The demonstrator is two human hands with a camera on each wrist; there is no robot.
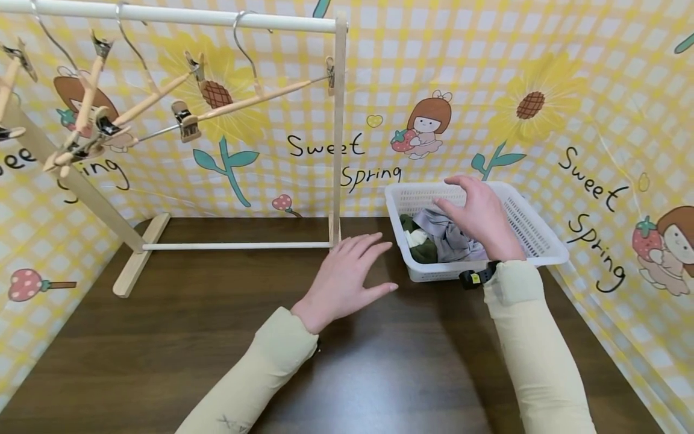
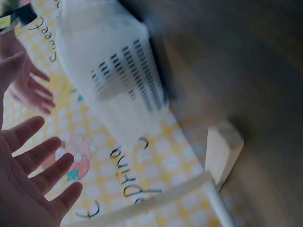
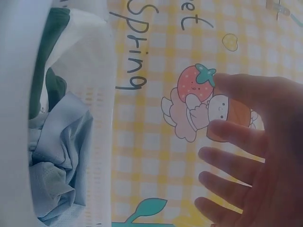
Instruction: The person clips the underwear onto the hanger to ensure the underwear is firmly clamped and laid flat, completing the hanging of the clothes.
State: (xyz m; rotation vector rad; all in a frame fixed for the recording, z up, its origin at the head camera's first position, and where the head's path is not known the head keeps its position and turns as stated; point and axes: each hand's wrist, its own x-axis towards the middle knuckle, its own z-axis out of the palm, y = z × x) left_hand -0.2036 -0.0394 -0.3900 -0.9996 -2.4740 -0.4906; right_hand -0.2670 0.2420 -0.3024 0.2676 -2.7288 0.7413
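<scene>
My right hand (image 1: 479,214) hovers above the white plastic basket (image 1: 409,268), fingers spread and nothing held. Crumpled grey-blue cloth (image 3: 64,161) lies inside, beside dark green cloth (image 3: 49,61) with a white part; in the head view my hand covers some of it. To the left of the basket, my left hand (image 1: 347,280) is over the table with its fingers apart, holding nothing. The left wrist view shows its palm and fingers (image 2: 45,161) near the basket's perforated side. Whether garments lie deeper in the basket is hidden.
A wooden rack (image 1: 338,132) with a white top bar (image 1: 179,17) stands at the back left. Several clip hangers (image 1: 228,108) hang from it. Its white lower bar (image 1: 233,246) runs just above the dark table (image 1: 217,337). Checked cloth walls (image 1: 612,132) enclose the back and sides.
</scene>
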